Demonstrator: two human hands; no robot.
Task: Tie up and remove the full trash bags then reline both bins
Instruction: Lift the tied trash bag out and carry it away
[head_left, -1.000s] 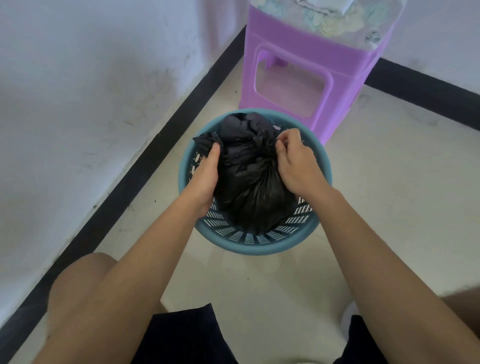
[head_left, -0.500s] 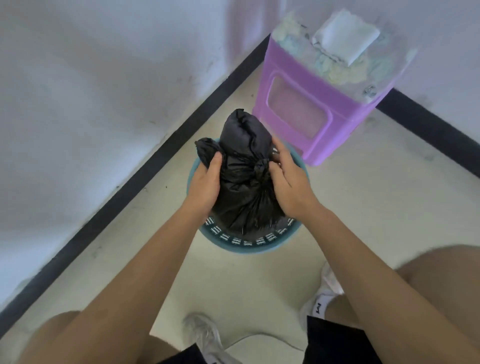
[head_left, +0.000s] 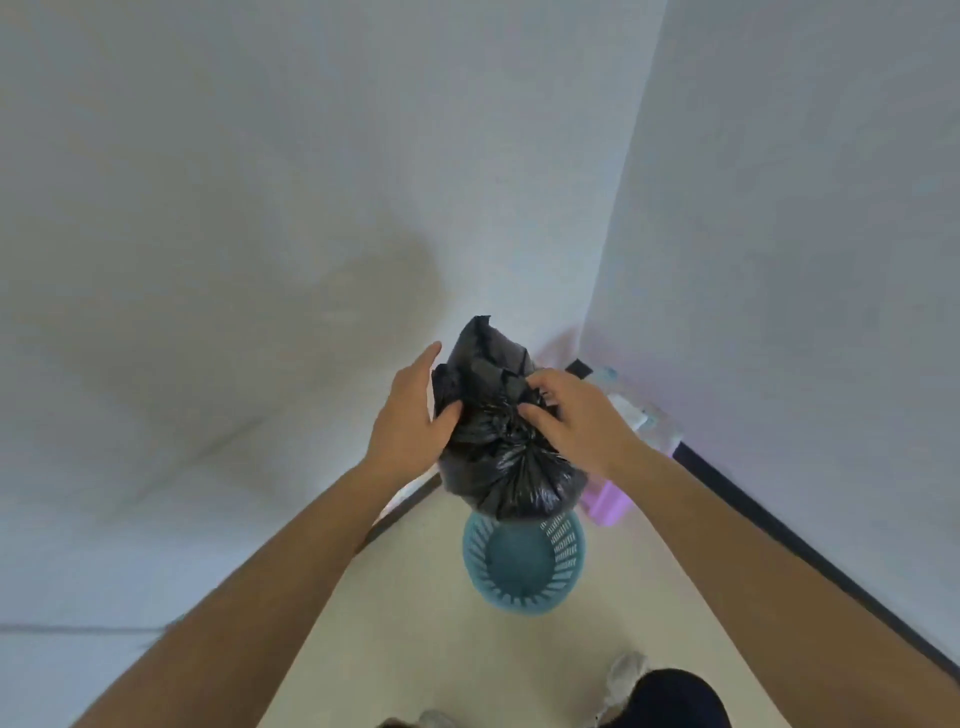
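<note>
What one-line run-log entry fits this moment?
black bag: tied, held above bin | left hand: holds bag side | right hand: grips bag top | bin: unlined

Dark shorts (head_left: 670, 699), pale sneakers (head_left: 626, 669)

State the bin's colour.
The bin is teal-blue, seen in the head view.
</note>
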